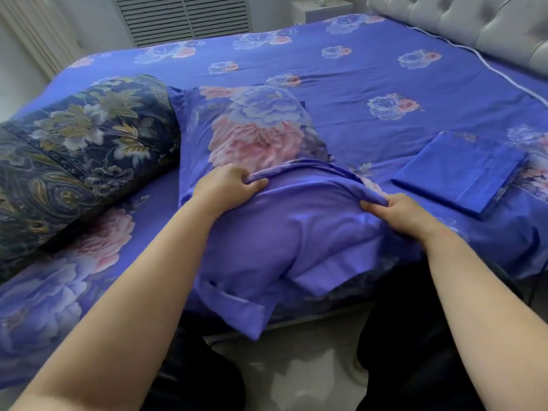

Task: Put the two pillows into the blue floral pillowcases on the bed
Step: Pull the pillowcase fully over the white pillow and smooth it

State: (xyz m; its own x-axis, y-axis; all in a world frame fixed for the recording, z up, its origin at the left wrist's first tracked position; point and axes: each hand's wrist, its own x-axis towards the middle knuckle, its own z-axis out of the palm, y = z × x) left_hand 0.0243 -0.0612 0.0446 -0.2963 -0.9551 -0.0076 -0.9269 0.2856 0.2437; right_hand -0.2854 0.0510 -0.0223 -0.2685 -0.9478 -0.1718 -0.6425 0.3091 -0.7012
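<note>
left hand (229, 185) pinching hem of blue floral pillowcase (261, 149), near bed (355, 93) edge; right hand (394, 210) gripping same hem | folded pillowcase (456, 170) right | dark floral pillow (77, 149) left

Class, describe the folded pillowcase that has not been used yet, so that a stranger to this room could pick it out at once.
Start at the grey tufted headboard on the right of the bed. Come down the bedspread toward its near edge, just right of the right hand: the folded pillowcase lies there. It is a flat, neat, plain-blue rectangle, unlike the bunched pillowcase being filled or the dark paisley pillow.
</note>
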